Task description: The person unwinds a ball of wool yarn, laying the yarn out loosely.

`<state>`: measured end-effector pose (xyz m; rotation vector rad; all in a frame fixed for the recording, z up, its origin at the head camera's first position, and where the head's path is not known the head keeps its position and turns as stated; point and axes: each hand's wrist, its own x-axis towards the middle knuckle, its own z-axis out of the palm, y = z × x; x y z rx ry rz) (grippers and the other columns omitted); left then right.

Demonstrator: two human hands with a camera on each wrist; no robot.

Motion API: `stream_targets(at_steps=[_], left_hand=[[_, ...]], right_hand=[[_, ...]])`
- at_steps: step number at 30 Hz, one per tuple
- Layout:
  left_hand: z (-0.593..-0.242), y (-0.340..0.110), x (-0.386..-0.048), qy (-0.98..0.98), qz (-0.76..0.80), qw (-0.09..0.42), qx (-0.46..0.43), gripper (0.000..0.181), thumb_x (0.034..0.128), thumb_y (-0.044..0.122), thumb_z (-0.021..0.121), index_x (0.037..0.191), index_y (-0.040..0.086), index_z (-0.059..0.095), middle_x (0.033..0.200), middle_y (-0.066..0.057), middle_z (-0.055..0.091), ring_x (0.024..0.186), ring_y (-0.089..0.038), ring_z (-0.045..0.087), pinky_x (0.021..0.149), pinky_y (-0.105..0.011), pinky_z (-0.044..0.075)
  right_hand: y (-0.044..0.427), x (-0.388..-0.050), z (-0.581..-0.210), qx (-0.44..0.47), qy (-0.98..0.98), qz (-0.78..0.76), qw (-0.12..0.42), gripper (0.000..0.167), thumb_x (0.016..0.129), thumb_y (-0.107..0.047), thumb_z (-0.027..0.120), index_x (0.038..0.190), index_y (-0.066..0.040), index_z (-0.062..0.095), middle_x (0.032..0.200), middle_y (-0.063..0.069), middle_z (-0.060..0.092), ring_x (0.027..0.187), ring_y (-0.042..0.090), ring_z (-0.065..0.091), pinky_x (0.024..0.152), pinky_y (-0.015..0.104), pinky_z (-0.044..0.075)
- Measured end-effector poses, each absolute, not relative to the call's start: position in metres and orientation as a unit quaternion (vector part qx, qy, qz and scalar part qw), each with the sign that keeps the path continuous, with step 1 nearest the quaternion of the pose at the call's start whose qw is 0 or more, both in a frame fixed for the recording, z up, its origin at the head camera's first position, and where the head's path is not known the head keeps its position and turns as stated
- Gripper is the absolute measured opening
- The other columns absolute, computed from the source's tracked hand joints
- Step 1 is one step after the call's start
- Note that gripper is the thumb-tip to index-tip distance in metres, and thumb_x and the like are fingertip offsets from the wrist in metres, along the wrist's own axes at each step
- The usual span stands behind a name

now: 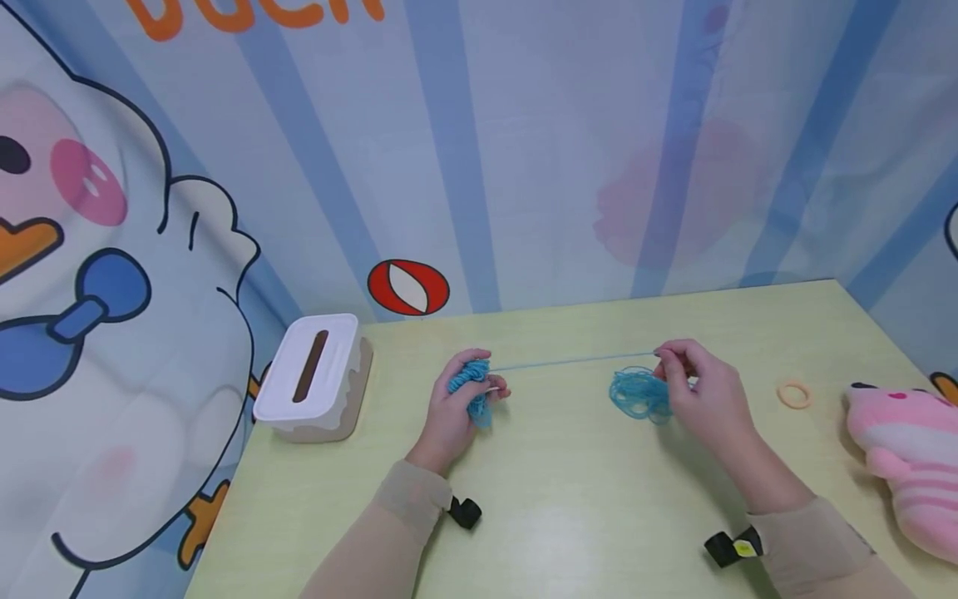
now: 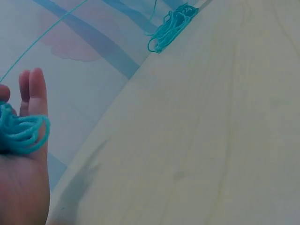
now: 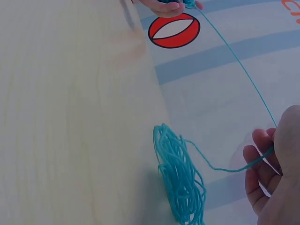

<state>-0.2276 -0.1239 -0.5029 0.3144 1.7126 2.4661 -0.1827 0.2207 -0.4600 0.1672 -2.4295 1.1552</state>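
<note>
A blue strand, taut near its coil
Left of the coil, the left hand grips a bundle, thumb across it, probably so the loops stay gathered. Just right of the coil, the right hand pinches the strand between thumb and finger, narrow, seemingly to keep that run straight. A slack length joins this hand to the coil, likely sparing the coil any tug. The box stands well left of the coil.
</note>
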Motion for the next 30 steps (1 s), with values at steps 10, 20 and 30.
stream_targets(at_steps=[10,20,30], left_hand=[[-0.503,-0.123,-0.227,0.647,0.752,0.041,0.119,0.017,0.1074,0.005,0.066,0.101,0.013,0.052,0.139,-0.016,0.064,0.076,-0.015,0.063,0.069,-0.022,0.058],[-0.503,-0.123,-0.228,0.669,0.738,0.020,0.086,0.035,0.1118,0.011,0.062,0.141,-0.004,0.050,0.101,-0.001,0.056,0.077,-0.018,0.055,0.068,-0.024,0.055],[-0.506,-0.123,-0.229,0.698,0.704,0.040,0.125,0.033,0.1129,0.027,0.065,0.135,0.003,0.059,0.126,-0.026,0.068,0.083,-0.016,0.067,0.080,-0.025,0.064]], right_hand=[[0.237,-0.181,-0.462,0.048,-0.901,0.386,0.192,0.020,0.113,-0.016,0.060,0.119,-0.003,0.074,0.095,0.011,0.080,0.082,-0.005,0.061,0.065,0.015,0.048],[0.254,-0.183,-0.464,0.020,-0.942,0.323,0.090,0.030,0.114,-0.021,0.058,0.123,0.004,0.074,0.113,0.024,0.075,0.098,0.038,0.071,0.081,0.051,0.060],[0.233,-0.187,-0.468,0.014,-0.952,0.290,0.099,0.022,0.104,-0.017,0.068,0.115,-0.003,0.081,0.112,0.024,0.072,0.105,0.044,0.064,0.085,0.057,0.053]])
